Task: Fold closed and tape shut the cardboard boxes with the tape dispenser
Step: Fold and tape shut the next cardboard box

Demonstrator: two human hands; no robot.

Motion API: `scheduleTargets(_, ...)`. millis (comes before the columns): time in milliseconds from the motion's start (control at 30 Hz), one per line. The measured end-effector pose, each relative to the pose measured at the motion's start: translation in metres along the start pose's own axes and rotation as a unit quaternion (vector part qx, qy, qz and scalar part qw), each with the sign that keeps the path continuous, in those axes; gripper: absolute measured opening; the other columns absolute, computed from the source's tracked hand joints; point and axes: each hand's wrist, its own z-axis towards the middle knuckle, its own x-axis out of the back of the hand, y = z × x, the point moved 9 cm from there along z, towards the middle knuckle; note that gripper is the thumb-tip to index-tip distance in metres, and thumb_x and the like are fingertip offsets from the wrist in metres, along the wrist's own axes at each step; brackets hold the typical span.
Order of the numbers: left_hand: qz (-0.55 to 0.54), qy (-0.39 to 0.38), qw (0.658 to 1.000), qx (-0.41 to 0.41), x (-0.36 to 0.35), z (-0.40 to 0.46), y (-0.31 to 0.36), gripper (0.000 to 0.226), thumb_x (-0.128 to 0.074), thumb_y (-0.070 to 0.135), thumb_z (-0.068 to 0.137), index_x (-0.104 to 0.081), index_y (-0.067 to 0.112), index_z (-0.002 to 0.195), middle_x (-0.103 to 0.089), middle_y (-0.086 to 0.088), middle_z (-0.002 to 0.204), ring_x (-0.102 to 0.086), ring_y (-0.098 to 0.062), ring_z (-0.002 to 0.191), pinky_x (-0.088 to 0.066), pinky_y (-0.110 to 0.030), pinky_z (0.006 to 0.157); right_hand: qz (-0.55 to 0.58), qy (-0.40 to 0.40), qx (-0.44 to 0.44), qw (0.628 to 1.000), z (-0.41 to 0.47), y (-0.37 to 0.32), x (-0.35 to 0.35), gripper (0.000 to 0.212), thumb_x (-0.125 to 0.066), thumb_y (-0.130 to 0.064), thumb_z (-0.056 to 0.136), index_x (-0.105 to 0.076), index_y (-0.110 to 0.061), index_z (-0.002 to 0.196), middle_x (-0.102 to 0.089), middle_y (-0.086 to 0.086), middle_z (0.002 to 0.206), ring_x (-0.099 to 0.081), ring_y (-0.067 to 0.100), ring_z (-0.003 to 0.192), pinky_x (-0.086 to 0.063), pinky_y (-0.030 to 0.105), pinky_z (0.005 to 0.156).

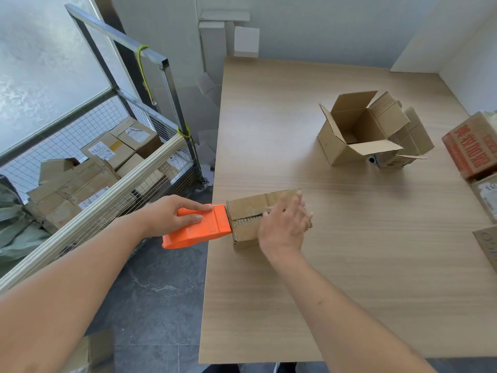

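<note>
Two hands at work, one orange plastic tape dispenser (197, 227), one closed brown cardboard box (250, 218) at the table's (349, 265) left edge, frame centre. Left hand (172, 215) grips the dispenser, fingers curled over its top; its flat front touches the box's left end, body hanging off the table edge. Right hand (285, 224) lies flat with fingers straight on the box top. Box long axis runs left-right, top seam along it. One open cardboard box (352, 130), flaps up, sits upper right, more flaps behind. Red printed carton (470, 146) at right edge. Wire cage (107, 157) on the left holds several labelled cartons.
</note>
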Motion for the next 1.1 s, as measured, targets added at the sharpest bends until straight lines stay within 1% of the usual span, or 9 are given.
scheduleTargets(100, -0.008, 0.000, 1.000, -0.001, -0.004, 0.000, -0.001, 0.037, -0.060, 0.051, 0.097, -0.054, 0.065, 0.131, -0.055, 0.021, 0.131, -0.056, -0.010, 0.114, -0.049, -0.040, 0.101, 0.042, -0.021, 0.123, 0.991, -0.018, -0.043, -0.023, 0.075, -0.033, -0.048, 0.106, -0.005, -0.008, 0.163, 0.006, 0.018, 0.170, 0.006, 0.030, 0.157, -0.001, 0.049, 0.127)
scheduleTargets(200, -0.034, 0.003, 0.999, -0.012, -0.014, -0.001, 0.001, 0.036, -0.063, 0.050, 0.097, -0.056, 0.065, 0.128, -0.057, 0.029, 0.122, -0.058, 0.004, 0.104, -0.048, -0.018, 0.085, 0.030, -0.056, 0.106, 0.992, -0.020, -0.034, -0.046, 0.081, -0.022, -0.060, 0.104, 0.008, -0.014, 0.163, 0.020, 0.011, 0.169, 0.019, 0.024, 0.156, 0.007, 0.042, 0.127)
scheduleTargets(267, -0.055, -0.001, 0.998, -0.021, -0.024, -0.001, 0.005, 0.036, -0.063, 0.051, 0.096, -0.056, 0.065, 0.129, -0.057, 0.032, 0.119, -0.058, 0.012, 0.101, -0.047, -0.012, 0.075, 0.002, -0.051, 0.090, 0.995, -0.017, -0.020, -0.049, 0.086, -0.014, -0.069, 0.100, 0.017, -0.017, 0.161, 0.028, 0.008, 0.166, 0.026, 0.021, 0.153, 0.011, 0.042, 0.126)
scheduleTargets(367, -0.092, 0.003, 0.995, -0.041, -0.037, 0.005, 0.014, 0.037, -0.063, 0.053, 0.095, -0.056, 0.065, 0.129, -0.059, 0.027, 0.124, -0.060, 0.002, 0.106, -0.051, -0.018, 0.079, -0.020, -0.055, 0.073, 0.996, -0.005, 0.003, -0.044, 0.095, -0.005, -0.081, 0.091, 0.024, -0.019, 0.158, 0.034, 0.006, 0.164, 0.029, 0.020, 0.152, 0.014, 0.040, 0.125)
scheduleTargets(533, -0.122, 0.001, 0.991, -0.049, -0.044, 0.015, 0.021, 0.037, -0.064, 0.057, 0.092, -0.055, 0.068, 0.127, -0.060, 0.025, 0.128, -0.061, -0.002, 0.112, -0.053, -0.027, 0.092, -0.020, -0.080, 0.075, 0.994, 0.013, 0.021, -0.040, 0.086, -0.013, -0.070, 0.099, 0.021, -0.019, 0.160, 0.031, 0.006, 0.165, 0.031, 0.018, 0.151, 0.012, 0.041, 0.126)
scheduleTargets(733, -0.070, -0.026, 0.997, -0.031, -0.036, 0.011, 0.007, 0.037, -0.061, 0.057, 0.094, -0.053, 0.069, 0.128, -0.058, 0.028, 0.127, -0.060, -0.003, 0.109, -0.050, -0.024, 0.087, -0.016, -0.089, 0.082, 0.993, 0.015, 0.022, -0.042, 0.089, -0.017, -0.072, 0.098, 0.023, -0.020, 0.159, 0.034, 0.005, 0.164, 0.033, 0.017, 0.150, 0.014, 0.039, 0.125)
scheduleTargets(867, -0.080, -0.007, 0.997, -0.017, -0.035, 0.002, -0.003, 0.038, -0.060, 0.061, 0.091, -0.053, 0.069, 0.128, -0.057, 0.028, 0.127, -0.060, -0.003, 0.110, -0.051, -0.022, 0.082, -0.029, -0.080, 0.087, 0.993, 0.015, 0.024, -0.044, 0.092, -0.017, -0.075, 0.096, 0.025, -0.020, 0.158, 0.035, 0.006, 0.163, 0.033, 0.019, 0.150, 0.012, 0.040, 0.126)
scheduleTargets(967, -0.031, 0.016, 0.999, -0.029, -0.037, 0.009, 0.007, 0.036, -0.060, 0.057, 0.096, -0.054, 0.066, 0.129, -0.060, 0.025, 0.128, -0.059, 0.000, 0.109, -0.049, -0.022, 0.086, -0.032, -0.075, 0.086, 0.993, 0.014, 0.023, -0.045, 0.092, -0.018, -0.075, 0.097, 0.025, -0.020, 0.158, 0.035, 0.007, 0.163, 0.033, 0.019, 0.150, 0.012, 0.041, 0.126)
scheduleTargets(1100, 0.071, 0.049, 0.995, -0.043, -0.038, 0.025, 0.034, 0.034, -0.058, 0.052, 0.097, -0.060, 0.057, 0.131, -0.062, 0.016, 0.135, -0.058, -0.010, 0.120, -0.046, -0.033, 0.101, -0.027, -0.066, 0.087, 0.994, 0.015, 0.023, -0.045, 0.095, -0.020, -0.077, 0.095, 0.022, -0.021, 0.159, 0.033, 0.006, 0.164, 0.030, 0.019, 0.152, 0.011, 0.041, 0.126)
